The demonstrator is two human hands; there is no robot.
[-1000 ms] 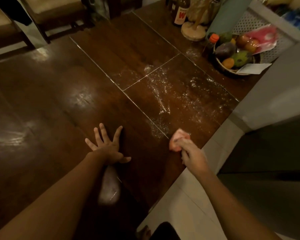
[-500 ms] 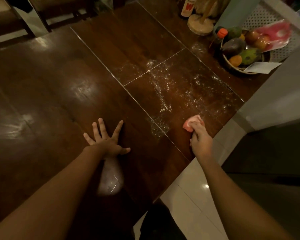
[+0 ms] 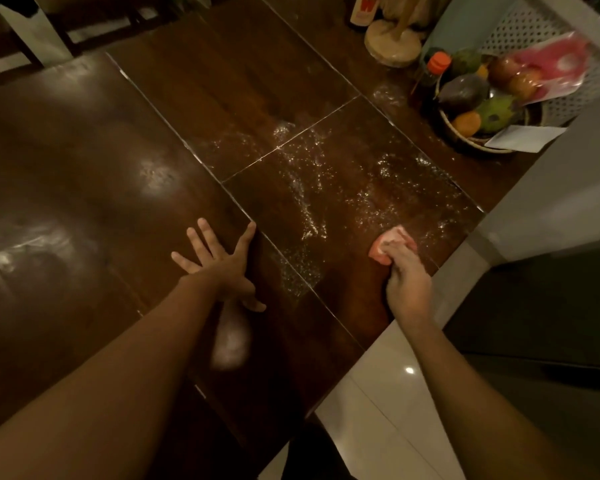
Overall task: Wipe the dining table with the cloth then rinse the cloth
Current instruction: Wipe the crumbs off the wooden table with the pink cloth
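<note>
— What is seen nearest?
— Pale floor tiles [image 3: 378,427] are seen beside the near edge of the dark wooden desk [image 3: 84,150].
— How is the left grip [image 3: 222,268] held?
— It is laid flat on the desk, fingers straight and spread. Nothing is held in it.
— And the right grip [image 3: 407,289]?
— It is curled round a pink cloth [image 3: 388,245], which is pressed to the desk near the right edge.
— What is found beyond the cloth?
— White specks [image 3: 312,188] are scattered over the panels just past it. Farther back, a fruit basket [image 3: 478,145] is set at the right corner. A white card [image 3: 523,138] is propped against its rim and an orange-capped bottle [image 3: 437,62] is stood just beside it. A round wooden base [image 3: 394,45] is placed behind the bottle.
</note>
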